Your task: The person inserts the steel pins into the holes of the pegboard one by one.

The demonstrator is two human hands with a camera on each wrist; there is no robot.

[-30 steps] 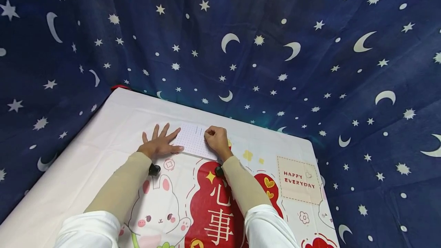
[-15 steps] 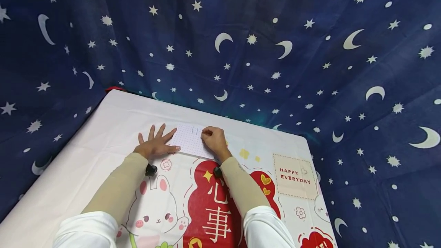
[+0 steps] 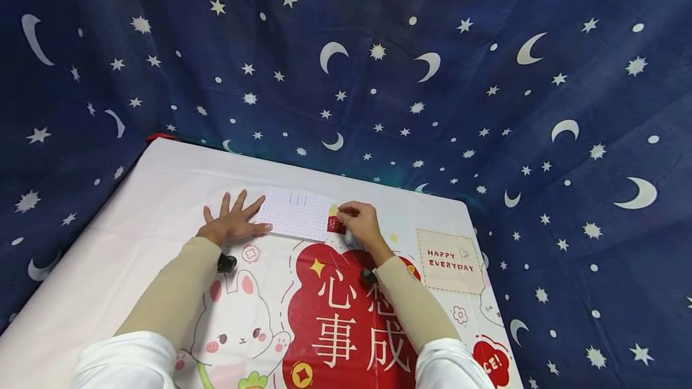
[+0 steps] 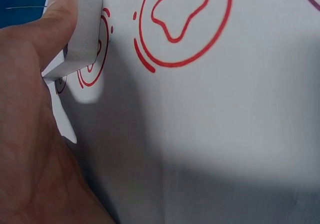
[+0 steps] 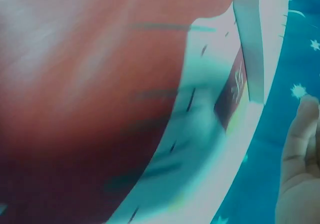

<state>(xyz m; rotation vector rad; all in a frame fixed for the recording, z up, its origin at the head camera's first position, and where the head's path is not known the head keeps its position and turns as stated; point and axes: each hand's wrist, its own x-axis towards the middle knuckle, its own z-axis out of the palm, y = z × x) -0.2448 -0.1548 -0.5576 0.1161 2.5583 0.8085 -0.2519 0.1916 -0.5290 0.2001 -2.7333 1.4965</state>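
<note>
A white board (image 3: 294, 224) with a grid of small dots lies near the table's far side. Several thin dark needle-like pins (image 3: 298, 199) stand near its far edge; two also show as fine lines in the left wrist view. My left hand (image 3: 233, 224) has its fingers spread, thumb and index finger resting on the board's left end. In the left wrist view its thumb (image 4: 60, 11) presses on the board's edge (image 4: 85, 28). My right hand (image 3: 361, 222) hovers just right of the board, thumb and index finger bent towards each other. No pin shows between its fingers.
The printed tablecloth (image 3: 335, 293) carries a rabbit, red patches and lettering. A dark blue star-and-moon curtain (image 3: 346, 65) hangs behind and beside the table. Several blurred dark streaks (image 5: 172, 27) cross the cloth in the right wrist view; I cannot tell what they are.
My right hand has left the board's far right part and moved right, off its edge. Another standing pin is now visible where it was. The left hand stays on the board.
</note>
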